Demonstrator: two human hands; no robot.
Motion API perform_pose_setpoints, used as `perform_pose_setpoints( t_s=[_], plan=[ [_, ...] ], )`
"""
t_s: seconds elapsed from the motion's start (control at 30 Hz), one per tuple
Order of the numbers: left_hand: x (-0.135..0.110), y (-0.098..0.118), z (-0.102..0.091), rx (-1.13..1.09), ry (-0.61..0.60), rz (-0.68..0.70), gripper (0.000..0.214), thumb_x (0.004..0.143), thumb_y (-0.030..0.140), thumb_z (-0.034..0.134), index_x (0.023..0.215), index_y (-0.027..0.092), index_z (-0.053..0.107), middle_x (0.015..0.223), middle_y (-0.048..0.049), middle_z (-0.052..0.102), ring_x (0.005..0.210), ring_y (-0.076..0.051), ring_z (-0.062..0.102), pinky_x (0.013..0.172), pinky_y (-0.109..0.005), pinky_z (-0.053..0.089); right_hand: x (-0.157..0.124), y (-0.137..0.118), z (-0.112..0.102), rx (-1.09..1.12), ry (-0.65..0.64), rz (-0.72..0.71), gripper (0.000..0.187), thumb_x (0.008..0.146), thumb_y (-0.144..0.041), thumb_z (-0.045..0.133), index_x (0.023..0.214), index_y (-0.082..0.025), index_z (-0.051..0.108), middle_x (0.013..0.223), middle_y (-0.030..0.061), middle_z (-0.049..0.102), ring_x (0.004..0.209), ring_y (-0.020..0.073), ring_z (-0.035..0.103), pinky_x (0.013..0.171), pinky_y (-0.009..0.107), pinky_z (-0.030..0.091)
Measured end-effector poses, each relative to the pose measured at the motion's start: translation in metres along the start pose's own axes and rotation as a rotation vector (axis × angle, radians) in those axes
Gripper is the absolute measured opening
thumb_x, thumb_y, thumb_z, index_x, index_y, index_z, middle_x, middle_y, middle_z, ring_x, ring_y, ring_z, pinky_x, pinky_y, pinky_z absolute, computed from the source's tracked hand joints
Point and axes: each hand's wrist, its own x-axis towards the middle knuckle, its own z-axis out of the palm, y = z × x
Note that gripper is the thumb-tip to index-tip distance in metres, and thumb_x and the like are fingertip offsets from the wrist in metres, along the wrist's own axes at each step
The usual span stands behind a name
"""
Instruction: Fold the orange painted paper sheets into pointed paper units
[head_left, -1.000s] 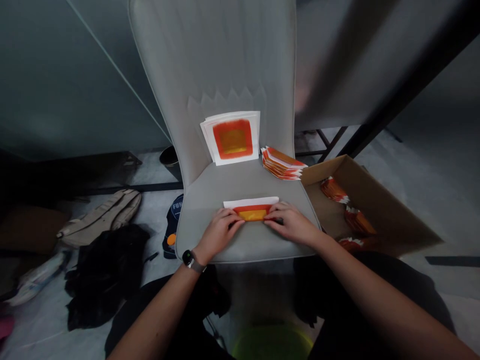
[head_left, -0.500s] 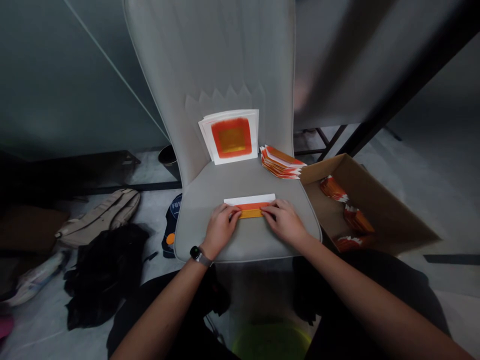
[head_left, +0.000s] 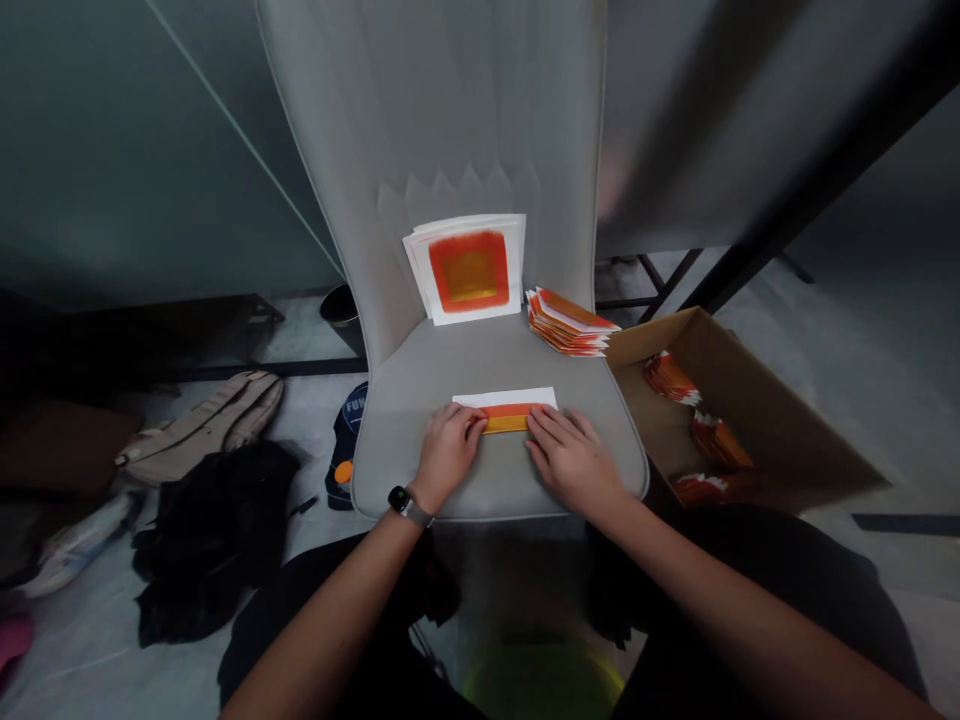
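The right hand (head_left: 576,460) flattens from a pinch onto folded paper (head_left: 507,411) the left hand (head_left: 447,452) pinches, apparently firming its crease.

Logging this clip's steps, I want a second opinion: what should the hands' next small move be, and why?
Perhaps the right hand should press along the folded paper's near edge toward the middle: the paper lies on the gray chair seat, that hand rests outstretched on its right end, and the left hand holds the other.

Single head-worn view, looking forward and down, chair (head_left: 420,365) near
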Motion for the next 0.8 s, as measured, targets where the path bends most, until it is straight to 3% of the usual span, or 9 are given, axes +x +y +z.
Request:
perform_pose_setpoints(
  t_s=[0.27,0.53,0.6,0.8],
  plan=[
    [-0.001,-0.003,-0.001,-0.032,-0.001,0.018,0.006,0.098,0.021,0.064,0.098,0.021,0.070,0.099,-0.0050,0.071,0.097,-0.022,0.064,0.091,-0.039,0.050,-0.012,-0.005,-0.006,-0.055,-0.073,0.025,0.040,0.105,-0.025,0.044,0.135,-0.008,0.064,0.142,0.0187,0.061,0.132,0.0284,0.059,0.119,0.052,0.030],
    [-0.006,-0.009,-0.003,-0.115,-0.018,0.056,0.013,0.101,0.028,0.060,0.107,0.024,0.071,0.104,-0.0050,0.070,0.103,-0.022,0.063,0.095,-0.040,0.049,-0.005,-0.002,-0.015,0.032,-0.111,0.072,0.030,0.102,-0.026,0.053,0.125,-0.018,0.071,0.131,0.0157,0.068,0.118,0.0295,0.061,0.098,0.045,0.043],
    [-0.007,-0.009,-0.002,-0.101,-0.022,0.066,0.015,0.101,0.029,0.060,0.109,0.025,0.072,0.104,-0.0051,0.070,0.103,-0.022,0.062,0.094,-0.040,0.049,-0.004,0.000,-0.013,0.038,-0.102,0.073,0.029,0.101,-0.027,0.055,0.124,-0.019,0.071,0.129,0.0152,0.069,0.116,0.0291,0.062,0.100,0.045,0.042],
    [-0.006,-0.010,-0.002,-0.086,-0.040,0.075,0.017,0.101,0.028,0.061,0.112,0.026,0.074,0.104,-0.0046,0.069,0.103,-0.022,0.061,0.094,-0.039,0.048,-0.007,0.001,-0.003,0.050,-0.084,0.046,0.030,0.104,-0.024,0.050,0.126,-0.020,0.070,0.140,0.0130,0.065,0.134,0.0260,0.055,0.116,0.049,0.031]
  ],
)
